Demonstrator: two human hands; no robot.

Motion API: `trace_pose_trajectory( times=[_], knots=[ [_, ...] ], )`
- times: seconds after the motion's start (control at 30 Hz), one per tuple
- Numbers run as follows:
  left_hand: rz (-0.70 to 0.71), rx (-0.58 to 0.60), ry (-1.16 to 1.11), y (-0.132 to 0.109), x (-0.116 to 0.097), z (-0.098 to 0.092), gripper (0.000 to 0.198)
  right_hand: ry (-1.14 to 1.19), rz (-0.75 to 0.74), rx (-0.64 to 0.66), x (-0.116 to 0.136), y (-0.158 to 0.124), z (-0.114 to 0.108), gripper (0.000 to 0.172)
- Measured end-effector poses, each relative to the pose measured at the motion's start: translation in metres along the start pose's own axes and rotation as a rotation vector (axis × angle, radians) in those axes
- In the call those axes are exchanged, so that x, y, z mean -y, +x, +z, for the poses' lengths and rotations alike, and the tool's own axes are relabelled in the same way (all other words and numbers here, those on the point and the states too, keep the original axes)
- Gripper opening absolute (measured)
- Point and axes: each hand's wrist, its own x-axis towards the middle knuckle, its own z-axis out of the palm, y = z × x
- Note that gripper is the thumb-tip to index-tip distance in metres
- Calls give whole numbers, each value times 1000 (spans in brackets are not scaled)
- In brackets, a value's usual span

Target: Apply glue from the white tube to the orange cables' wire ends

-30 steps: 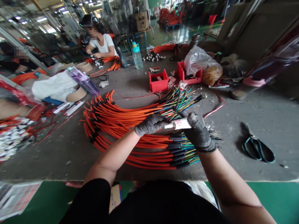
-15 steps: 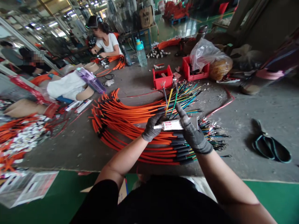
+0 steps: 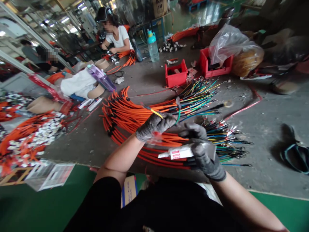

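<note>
A green floor (image 3: 55, 206) is seen below the near edge of a grey table (image 3: 272, 154), whose worn top is dotted with specks. Beyond the table, the floor's shiny surface is streaked by pale reflected light. A blue pallet (image 3: 198, 5) is cut off at the top. A stand (image 3: 163, 26) with blue legs is placed behind the table. The upper left is crossed by a slanting metal frame (image 3: 30, 29), behind which bright lights (image 3: 65, 20) are seen. The upper right is sunk in shadow.

One head-worn camera looks forward and down — close over the near edge of the surface (image 3: 260, 135), facing the floor (image 3: 185, 19) beyond.
</note>
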Motion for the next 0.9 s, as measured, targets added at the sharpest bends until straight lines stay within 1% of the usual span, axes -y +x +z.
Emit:
trace_pose_trajectory(
  times=[0.03, 0.1, 0.13, 0.17, 0.2, 0.27, 0.33, 0.43, 0.5, 0.57, 0.7, 0.8, 0.87, 0.9],
  knots=[
    [-32, -9, -37, -2, -3, -6, 65, -57, 50, -79, -6, -3, -4, 55],
    [-104, 37, -192, -6, -8, -18, 58, -171, 151, -209, -18, -10, -12, 50],
    [-137, 82, -266, -8, -10, -24, 55, -216, 195, -240, -23, -12, -15, 46],
    [-167, 131, -326, -11, -12, -30, 56, -245, 223, -248, -27, -14, -18, 42],
    [-191, 172, -360, -14, -14, -34, 63, -266, 235, -232, -29, -15, -20, 37],
    [-224, 221, -351, -20, -18, -39, 78, -307, 232, -168, -29, -14, -20, 33],
    [-246, 230, -319, -25, -21, -40, 85, -317, 204, -97, -25, -10, -17, 33],
    [-261, 221, -319, -28, -23, -38, 90, -290, 171, -27, -18, 1, -8, 45],
    [-241, 200, -362, -28, -23, -36, 89, -320, 110, 29, -15, 7, -4, 54],
    [-210, 170, -395, -28, -22, -36, 84, -438, -13, 56, -14, 11, -3, 55],
    [-183, 133, -445, -28, -18, -33, 73, -725, -305, 12, -10, 9, -2, 51],
    [-135, 73, -515, -29, -10, -27, 64, -844, -445, -22, -6, 5, 2, 43],
    [-89, 32, -643, -28, -4, -24, 71, -882, -483, -32, -3, 4, 4, 39],
    [-78, 45, -702, -27, -1, -23, 76, -889, -492, -27, -2, 5, 5, 37]
  ],
)
